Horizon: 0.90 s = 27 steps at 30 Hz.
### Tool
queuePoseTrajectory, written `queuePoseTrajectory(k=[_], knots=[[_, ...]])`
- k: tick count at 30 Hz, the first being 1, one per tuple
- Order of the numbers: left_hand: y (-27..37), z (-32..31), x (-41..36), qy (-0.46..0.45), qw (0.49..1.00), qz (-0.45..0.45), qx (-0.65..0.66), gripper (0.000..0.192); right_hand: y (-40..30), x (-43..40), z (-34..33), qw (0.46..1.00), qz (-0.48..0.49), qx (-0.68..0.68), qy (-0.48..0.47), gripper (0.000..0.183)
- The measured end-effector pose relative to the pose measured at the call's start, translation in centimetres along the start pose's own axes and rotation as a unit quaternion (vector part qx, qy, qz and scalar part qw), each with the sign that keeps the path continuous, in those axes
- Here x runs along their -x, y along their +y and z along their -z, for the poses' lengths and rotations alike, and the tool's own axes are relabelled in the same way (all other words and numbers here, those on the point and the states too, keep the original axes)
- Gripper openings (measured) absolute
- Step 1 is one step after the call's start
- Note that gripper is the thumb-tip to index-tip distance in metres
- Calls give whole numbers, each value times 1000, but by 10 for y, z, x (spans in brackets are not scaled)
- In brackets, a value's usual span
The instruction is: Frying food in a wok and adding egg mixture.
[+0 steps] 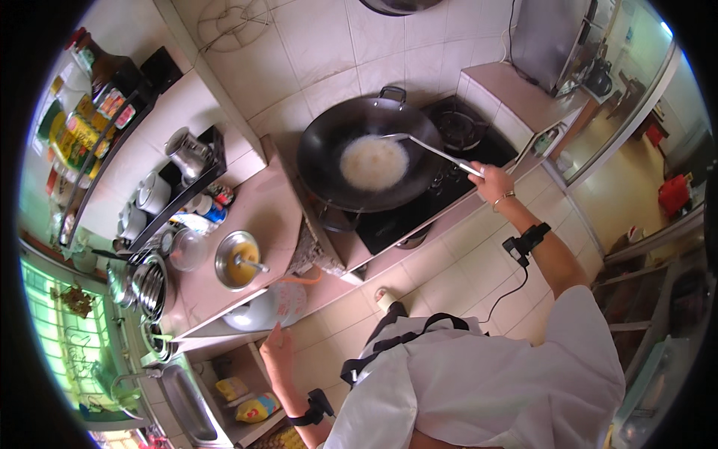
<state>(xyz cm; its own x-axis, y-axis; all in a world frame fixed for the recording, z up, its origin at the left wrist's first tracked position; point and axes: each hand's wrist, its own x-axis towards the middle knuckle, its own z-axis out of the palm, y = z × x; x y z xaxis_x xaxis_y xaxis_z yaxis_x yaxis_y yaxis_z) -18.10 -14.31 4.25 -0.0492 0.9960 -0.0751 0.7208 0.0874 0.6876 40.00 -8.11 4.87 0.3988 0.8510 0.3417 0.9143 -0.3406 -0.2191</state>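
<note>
My right hand (pixel 492 182) grips the handle of a metal ladle (pixel 435 150), whose head rests at the edge of whitish, bubbling liquid (pixel 374 163). That liquid pools in the bottom of a large black wok (pixel 320 137) on the gas stove. Over the floor, beside the counter's edge, is my left hand (pixel 276 343), its fingers partly curled and no object visible in it. Nearest to it are a pale gas cylinder (pixel 280 305) below the counter and a steel bowl (pixel 223 257) on top, holding yellow liquid, perhaps beaten egg, and a spoon (pixel 249 264).
A second burner (pixel 457 126) lies right of the wok. Left stand a clear plastic bowl (pixel 188 250), stacked metal bowls (pixel 148 286) and a wall rack (pixel 174 210) with a steel jug (pixel 185 151). A sink (pixel 188 401) is at lower left; bottles fill an upper shelf (pixel 106 163).
</note>
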Motion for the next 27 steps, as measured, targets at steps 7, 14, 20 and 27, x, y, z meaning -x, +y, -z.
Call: queuePoseTrajectory(k=[7,14,20,27], knots=[[20,-29,-57,-39,999,7,-12,33,38,-31,-14,998,-11,-47,-26,35],[17,-56,-80,-55,997,29,46,35,100,-99,11,995,88,-46,22,26],[65,-87,-79,-53,995,85,1,38,156,-161,-4,983,169,-64,-1,25],[99,-131,-47,-28,995,97,0,36,203,-230,-48,962,259,-65,-63,23]])
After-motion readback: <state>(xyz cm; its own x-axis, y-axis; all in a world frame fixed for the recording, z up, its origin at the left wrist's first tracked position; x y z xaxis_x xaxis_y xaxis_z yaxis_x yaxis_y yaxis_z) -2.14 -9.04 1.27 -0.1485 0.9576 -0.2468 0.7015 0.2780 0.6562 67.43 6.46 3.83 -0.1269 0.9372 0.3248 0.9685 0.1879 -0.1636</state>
